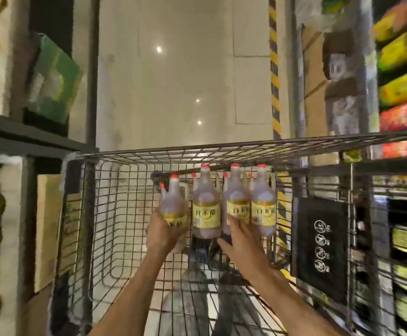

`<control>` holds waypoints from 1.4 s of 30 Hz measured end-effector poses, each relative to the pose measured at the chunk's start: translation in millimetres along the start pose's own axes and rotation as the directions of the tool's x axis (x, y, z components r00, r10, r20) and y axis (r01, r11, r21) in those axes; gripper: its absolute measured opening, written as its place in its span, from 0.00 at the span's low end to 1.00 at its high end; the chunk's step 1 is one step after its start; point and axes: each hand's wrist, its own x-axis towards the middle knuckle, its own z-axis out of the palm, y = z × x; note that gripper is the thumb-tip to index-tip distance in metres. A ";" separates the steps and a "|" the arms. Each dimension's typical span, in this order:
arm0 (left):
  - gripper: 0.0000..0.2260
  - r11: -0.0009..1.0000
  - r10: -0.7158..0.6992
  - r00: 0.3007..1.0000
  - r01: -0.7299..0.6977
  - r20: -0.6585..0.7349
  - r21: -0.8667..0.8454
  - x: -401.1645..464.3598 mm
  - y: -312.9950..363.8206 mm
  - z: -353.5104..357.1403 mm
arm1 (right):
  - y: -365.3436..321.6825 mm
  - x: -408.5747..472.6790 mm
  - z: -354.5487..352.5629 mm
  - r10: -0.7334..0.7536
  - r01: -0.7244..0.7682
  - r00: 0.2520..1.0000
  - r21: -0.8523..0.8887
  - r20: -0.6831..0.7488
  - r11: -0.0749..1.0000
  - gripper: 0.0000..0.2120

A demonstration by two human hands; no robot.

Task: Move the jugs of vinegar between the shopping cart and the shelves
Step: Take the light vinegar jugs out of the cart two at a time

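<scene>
I saw both forearms bare to the frame's edge, the left hand [162,232] and right hand [242,246] ungloved, without rings or watch.

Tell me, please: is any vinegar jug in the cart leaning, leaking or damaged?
Nothing stands out. The three jugs standing at the far end of the cart are upright with red caps on. The left hand grips a fourth jug; the right hand touches another. No spill shows.

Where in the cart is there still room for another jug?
The shopping cart has bare wire floor on its left side, between the left wall and the jug gripped by the left hand. The far right is crowded: three jugs stand together there.
</scene>
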 end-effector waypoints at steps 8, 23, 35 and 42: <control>0.32 0.994 -0.068 0.998 0.069 0.013 -0.087 -40.0 -38.2 -26.6 | -46.1 48.7 42.1 0.252 -0.220 0.964 0.281 -0.081 0.934 0.41; 0.32 0.983 0.069 0.998 -0.067 0.002 -0.171 -41.3 -53.0 -54.3 | -50.4 83.0 72.9 0.466 -0.370 0.885 0.614 0.004 0.697 0.34; 0.31 0.936 0.346 0.936 -0.340 0.070 -0.087 -133.9 32.5 -107.3 | -52.4 -72.8 -29.9 0.322 -0.171 0.935 0.602 -0.151 0.780 0.31; 0.26 0.792 0.597 0.776 -0.610 0.203 0.001 -248.8 111.0 -122.3 | -34.0 -186.0 -89.9 0.402 -0.063 0.871 0.747 -0.283 0.662 0.31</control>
